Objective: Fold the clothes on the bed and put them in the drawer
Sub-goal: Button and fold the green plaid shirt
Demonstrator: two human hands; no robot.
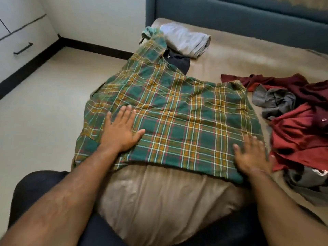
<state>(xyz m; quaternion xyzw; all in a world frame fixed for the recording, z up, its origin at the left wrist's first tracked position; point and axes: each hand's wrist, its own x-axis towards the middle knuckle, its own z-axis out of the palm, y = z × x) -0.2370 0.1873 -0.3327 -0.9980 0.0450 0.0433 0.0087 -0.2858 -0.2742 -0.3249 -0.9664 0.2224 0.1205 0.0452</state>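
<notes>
The green plaid shirt is laid out flat across the near part of the bed, its collar pointing away towards the headboard, so that a smooth surface is offered for folding. It is pressed down by the left hand, spread flat on its left side, and by the right hand, also spread flat near the right hem though blurred; creases appear to be smoothed out this way. Beyond the collar a folded grey garment and a dark one are set aside, probably finished. To the right an unfolded heap of red and grey clothes is left waiting. The drawer is seen closed, across the floor
</notes>
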